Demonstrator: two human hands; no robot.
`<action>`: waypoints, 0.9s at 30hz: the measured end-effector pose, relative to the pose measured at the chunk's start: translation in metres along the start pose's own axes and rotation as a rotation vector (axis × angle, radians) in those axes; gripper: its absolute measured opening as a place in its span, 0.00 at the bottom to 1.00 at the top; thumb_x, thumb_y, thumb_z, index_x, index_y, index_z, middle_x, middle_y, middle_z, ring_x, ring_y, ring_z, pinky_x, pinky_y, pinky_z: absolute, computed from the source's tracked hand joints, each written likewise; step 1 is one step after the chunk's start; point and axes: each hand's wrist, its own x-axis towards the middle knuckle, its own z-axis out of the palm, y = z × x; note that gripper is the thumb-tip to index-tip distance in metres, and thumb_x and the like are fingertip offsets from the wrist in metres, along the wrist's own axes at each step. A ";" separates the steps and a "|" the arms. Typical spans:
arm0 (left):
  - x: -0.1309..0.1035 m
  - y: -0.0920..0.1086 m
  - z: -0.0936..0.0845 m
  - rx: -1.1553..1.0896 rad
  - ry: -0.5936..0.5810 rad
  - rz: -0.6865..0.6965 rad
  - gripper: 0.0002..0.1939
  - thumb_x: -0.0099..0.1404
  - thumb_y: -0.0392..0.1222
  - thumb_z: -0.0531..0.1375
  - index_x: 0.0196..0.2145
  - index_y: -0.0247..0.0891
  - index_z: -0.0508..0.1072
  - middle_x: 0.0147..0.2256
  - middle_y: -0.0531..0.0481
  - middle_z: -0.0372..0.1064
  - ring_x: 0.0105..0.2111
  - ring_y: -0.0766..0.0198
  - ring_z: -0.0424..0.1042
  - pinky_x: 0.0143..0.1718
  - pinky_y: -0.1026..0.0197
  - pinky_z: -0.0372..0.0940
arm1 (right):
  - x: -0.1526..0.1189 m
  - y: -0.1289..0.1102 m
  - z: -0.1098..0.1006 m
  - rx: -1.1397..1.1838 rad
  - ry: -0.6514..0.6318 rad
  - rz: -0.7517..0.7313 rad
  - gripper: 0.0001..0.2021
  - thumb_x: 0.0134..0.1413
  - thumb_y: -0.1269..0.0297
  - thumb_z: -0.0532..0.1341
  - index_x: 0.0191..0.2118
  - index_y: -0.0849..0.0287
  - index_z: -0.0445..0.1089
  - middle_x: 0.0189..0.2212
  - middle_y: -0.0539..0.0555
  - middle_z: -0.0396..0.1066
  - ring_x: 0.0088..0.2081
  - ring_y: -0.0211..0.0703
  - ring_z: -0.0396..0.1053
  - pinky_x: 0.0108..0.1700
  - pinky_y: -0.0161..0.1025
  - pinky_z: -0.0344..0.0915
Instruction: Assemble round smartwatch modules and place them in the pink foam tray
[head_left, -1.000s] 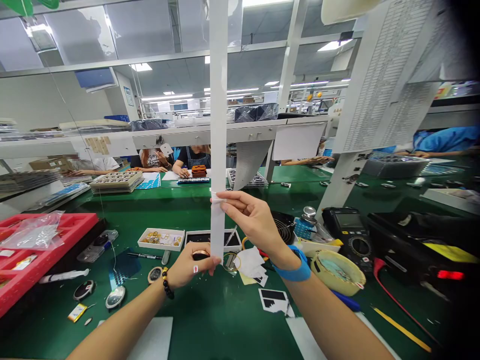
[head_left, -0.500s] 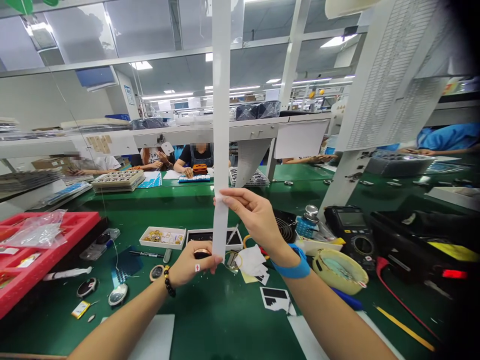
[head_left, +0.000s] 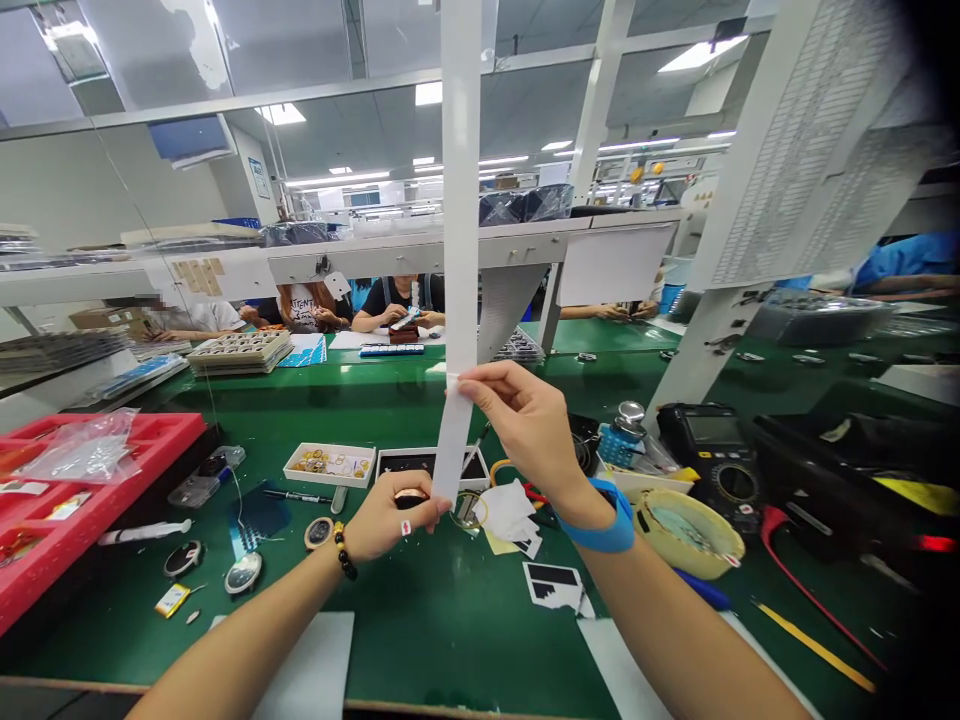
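Observation:
A white strip (head_left: 454, 440) is stretched between my two hands, leaning slightly left at its lower end. My right hand (head_left: 521, 415), wearing a blue wristband (head_left: 606, 518), pinches its upper end between thumb and fingertips. My left hand (head_left: 394, 515), with a beaded bracelet, pinches the lower end. Within the left fingers sits a dark round piece (head_left: 411, 497) with a gold-coloured edge, like a watch case, mostly covered. Below the hands lie white paper scraps (head_left: 508, 515) and a torn black-and-white sheet (head_left: 555, 585).
A red tray (head_left: 165, 435) stands left, near round watch parts (head_left: 244, 573) and a small battery (head_left: 172, 600). Behind are white boxes (head_left: 330, 463). At right are a yellow bowl (head_left: 690, 530), pump bottle (head_left: 622, 435) and multimeter (head_left: 712, 470). A white post (head_left: 461, 200) rises ahead; co-workers sit across.
The view has shifted slightly. The strip's lower end now slants more to the left, and both hands keep their pinch. Across the bench, a co-worker now holds up a small item.

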 end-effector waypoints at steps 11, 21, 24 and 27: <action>0.017 -0.020 -0.006 -0.298 0.357 -0.316 0.20 0.66 0.55 0.62 0.40 0.31 0.74 0.28 0.49 0.68 0.26 0.69 0.68 0.20 0.71 0.56 | 0.008 -0.001 -0.012 -0.009 0.218 -0.052 0.25 0.56 0.43 0.61 0.44 0.64 0.69 0.40 0.53 0.68 0.37 0.21 0.62 0.40 0.23 0.63; 0.022 -0.016 -0.022 -0.899 0.294 -0.454 0.13 0.69 0.34 0.54 0.46 0.23 0.72 0.49 0.27 0.72 0.47 0.52 0.77 0.49 0.59 0.73 | 0.015 0.051 0.014 -0.298 -0.303 0.211 0.26 0.54 0.43 0.61 0.43 0.63 0.76 0.38 0.53 0.71 0.33 0.22 0.60 0.35 0.24 0.55; 0.021 -0.016 -0.024 -0.867 0.176 -0.450 0.18 0.71 0.44 0.56 0.48 0.24 0.73 0.48 0.29 0.73 0.45 0.53 0.78 0.45 0.61 0.75 | 0.015 0.065 0.021 -0.320 -0.349 0.232 0.24 0.56 0.45 0.60 0.43 0.63 0.76 0.36 0.53 0.71 0.32 0.21 0.60 0.35 0.24 0.54; 0.022 -0.018 -0.025 -0.869 0.204 -0.428 0.19 0.71 0.47 0.57 0.47 0.24 0.73 0.47 0.29 0.73 0.46 0.53 0.77 0.48 0.59 0.74 | 0.014 0.076 0.025 -0.273 -0.431 0.233 0.22 0.57 0.48 0.59 0.43 0.63 0.75 0.40 0.53 0.72 0.37 0.22 0.65 0.39 0.23 0.59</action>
